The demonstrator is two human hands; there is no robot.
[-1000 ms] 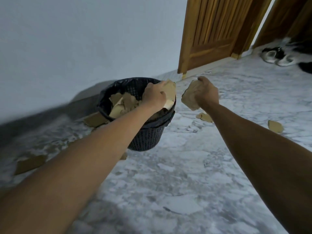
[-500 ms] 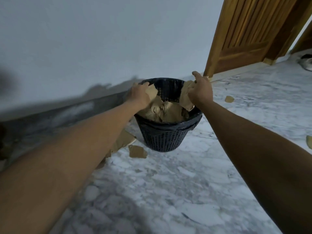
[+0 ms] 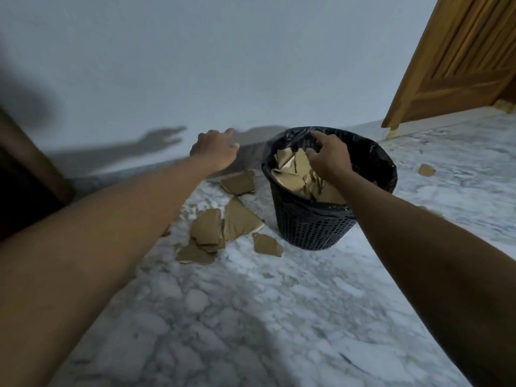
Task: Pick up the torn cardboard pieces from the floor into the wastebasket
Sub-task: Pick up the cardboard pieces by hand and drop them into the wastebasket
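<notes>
1. Lying on the marble floor just left of the wastebasket, a cluster of torn cardboard pieces is seen, some overlapping one another.
2. One separate piece is placed nearer the wall, beside the wastebasket's left side, and a small piece lies by its base at the front.
3. A further small scrap is found on the floor to the right of the wastebasket, well apart from the cluster.
4. More cardboard is heaped inside the wastebasket, which is dark, perforated and lined with a black bag folded over its rim.
5. The right hand is held over the wastebasket's opening, just above the heap, with its fingers curled downward; whether a piece is pinched or only touched cannot be told, since the fingertips are hidden behind the knuckles.
6. The left hand is stretched out to the left of the wastebasket, above the floor near the wall, with fingers loosely spread and nothing held in it.
7. A shadow of this hand is cast on the pale wall.
8. A wooden door is seen at the upper right, and a dark wooden edge at the far left.
</notes>
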